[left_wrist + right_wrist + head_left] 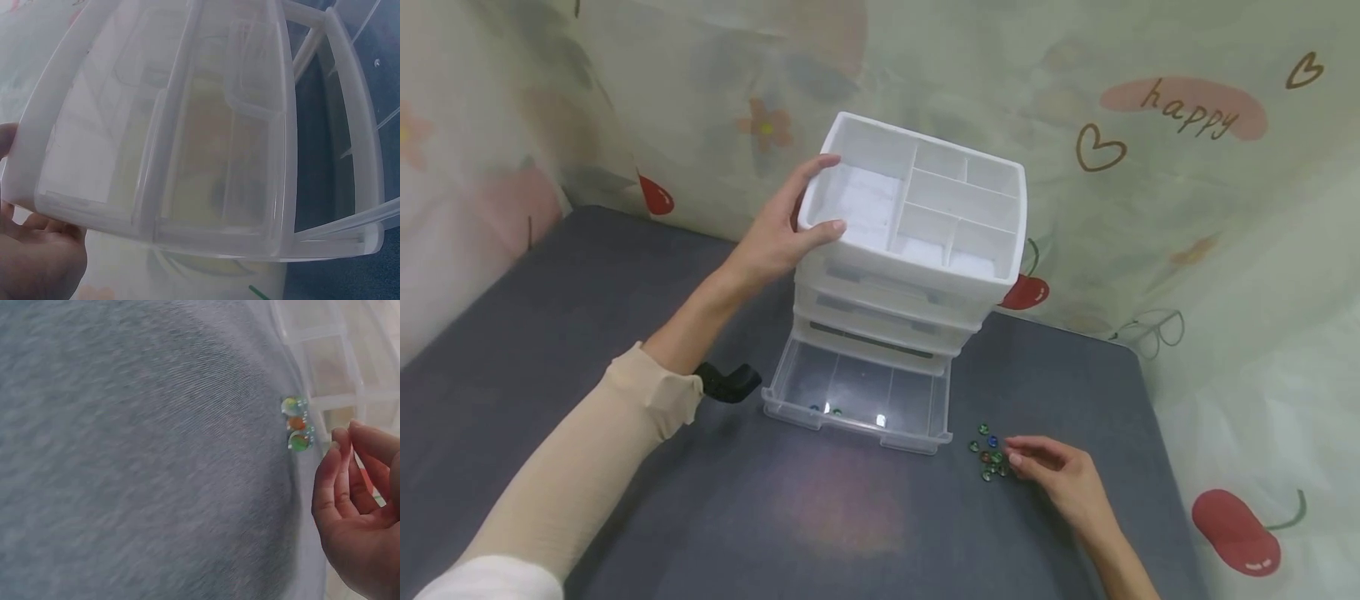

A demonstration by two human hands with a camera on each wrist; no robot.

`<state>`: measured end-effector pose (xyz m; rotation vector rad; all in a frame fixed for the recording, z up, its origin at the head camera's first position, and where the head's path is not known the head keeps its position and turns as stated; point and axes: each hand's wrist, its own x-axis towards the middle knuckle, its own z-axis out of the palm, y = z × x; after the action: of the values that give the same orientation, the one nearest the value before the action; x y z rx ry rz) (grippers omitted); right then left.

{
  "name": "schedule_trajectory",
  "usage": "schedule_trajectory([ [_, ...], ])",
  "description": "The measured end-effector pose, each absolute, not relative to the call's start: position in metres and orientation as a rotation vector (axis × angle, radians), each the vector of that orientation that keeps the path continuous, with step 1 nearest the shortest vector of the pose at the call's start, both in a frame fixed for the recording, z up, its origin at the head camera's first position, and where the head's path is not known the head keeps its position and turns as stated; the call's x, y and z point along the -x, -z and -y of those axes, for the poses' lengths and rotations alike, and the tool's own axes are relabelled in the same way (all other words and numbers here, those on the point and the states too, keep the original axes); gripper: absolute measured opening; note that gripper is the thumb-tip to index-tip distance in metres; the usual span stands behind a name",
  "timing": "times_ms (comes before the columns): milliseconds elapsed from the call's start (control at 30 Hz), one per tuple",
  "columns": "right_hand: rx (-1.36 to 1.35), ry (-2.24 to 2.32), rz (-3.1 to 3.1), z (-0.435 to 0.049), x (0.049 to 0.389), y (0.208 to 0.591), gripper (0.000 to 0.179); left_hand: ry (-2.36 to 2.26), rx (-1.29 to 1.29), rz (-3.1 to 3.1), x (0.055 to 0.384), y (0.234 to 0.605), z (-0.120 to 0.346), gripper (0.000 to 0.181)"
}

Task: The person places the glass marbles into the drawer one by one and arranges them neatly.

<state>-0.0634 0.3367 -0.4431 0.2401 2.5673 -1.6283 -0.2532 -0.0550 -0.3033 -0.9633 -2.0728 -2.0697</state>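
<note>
From the head, the glass beads (996,457) lie on the table (700,500) just left of the right hand (1067,483), its thumb and fingers bent nearly together – whether on a bead, I cannot tell – while the left hand (782,221) grips the drawer unit (887,283) by its top. At the left wrist, fingers meet its edge. At the right wrist, beads sit just beside the fingertips.

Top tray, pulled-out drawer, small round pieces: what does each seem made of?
Top tray: probably plastic, satin white, with smooth, rounded corners. Pulled-out drawer: likely clear plastic; the dark tabletop shows through. Small round pieces: perhaps glass, possibly plastic; coloured, with shiny highlights.
</note>
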Motion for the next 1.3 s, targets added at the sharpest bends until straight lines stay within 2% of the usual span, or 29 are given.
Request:
schedule_trajectory([
  [333,-0.304,1.626,-2.536,-0.34,0.055,0.455,0.033,2.108,0.957,2.07,0.252,0.302,0.054,0.065],
  [767,-0.158,1.306,-2.848,-0.339,0.053,0.467,0.026,2.118,0.963,2.075,0.252,0.302,0.053,0.066],
  [967,-0.195,1.145,-2.959,-0.336,0.054,0.467,0.022,2.133,0.949,2.074,0.252,0.301,0.055,0.066],
  [1300,-0.217,1.245,-2.91,-0.337,0.054,0.469,0.018,2.148,0.956,2.066,0.251,0.301,0.056,0.065],
])
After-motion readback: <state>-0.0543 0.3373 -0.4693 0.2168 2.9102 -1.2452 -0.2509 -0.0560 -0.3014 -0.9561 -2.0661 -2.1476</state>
